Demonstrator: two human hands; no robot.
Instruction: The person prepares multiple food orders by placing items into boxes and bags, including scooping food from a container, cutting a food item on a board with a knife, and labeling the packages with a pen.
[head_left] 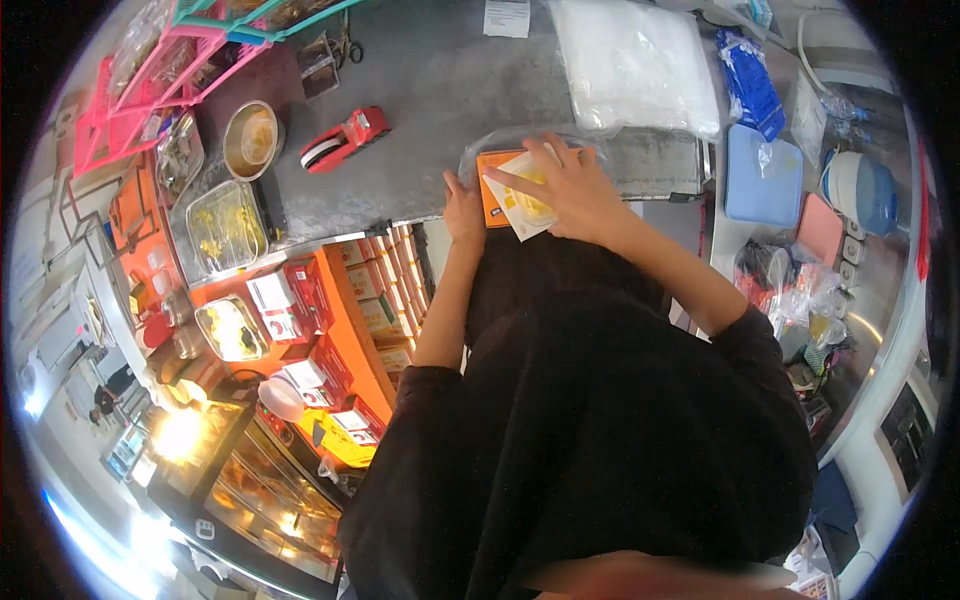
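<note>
Close to the near edge of the grey table, a flat orange box [494,212] lies half covered by a white square card [524,224] with a yellow print. The card sits askew, its lower corner sticking out past the box toward me. My right hand [578,195] reaches over the card from the right, fingers spread across its corners and gripping it. At the box's left side, my left hand [464,212] is closed against the edge; its fingertips are partly hidden. Clear plastic film [480,143] shows around the box's far side.
Left on the table are a red tape dispenser [345,140], a metal bowl [243,160], a clear tray [225,228] and scissors [348,46]. White plastic bags [640,65] lie at the back right, beside a blue pack [750,85]. Below left stands an orange shelf [345,325] with boxes.
</note>
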